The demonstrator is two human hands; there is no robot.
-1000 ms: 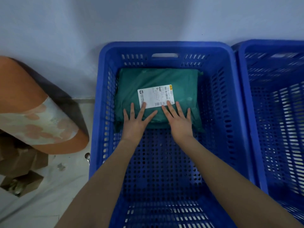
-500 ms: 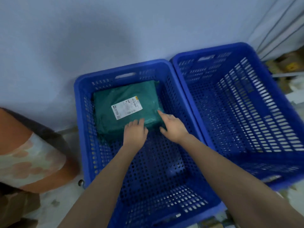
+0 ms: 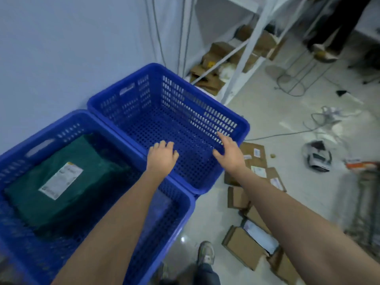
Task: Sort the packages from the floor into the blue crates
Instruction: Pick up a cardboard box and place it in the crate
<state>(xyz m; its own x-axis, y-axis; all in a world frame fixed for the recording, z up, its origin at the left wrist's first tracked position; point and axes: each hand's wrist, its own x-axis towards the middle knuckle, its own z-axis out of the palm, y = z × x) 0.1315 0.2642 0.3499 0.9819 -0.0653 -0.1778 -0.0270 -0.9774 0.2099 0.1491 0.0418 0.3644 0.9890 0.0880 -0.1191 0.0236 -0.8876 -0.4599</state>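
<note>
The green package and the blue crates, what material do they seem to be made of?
Green package: probably a thin plastic mailing bag, matte and wrinkled, with a white paper label stuck on top.
Blue crates: apparently rigid moulded plastic, slightly glossy, with perforated walls and floor.

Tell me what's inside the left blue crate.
One green package with a white label lies in the left crate. Whatever is under it, and the floor beneath the left forearm, is hidden.

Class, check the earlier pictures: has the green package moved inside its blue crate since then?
No. The green package lies against the far wall of the left crate, label up, as before; only the camera swung right.
</note>
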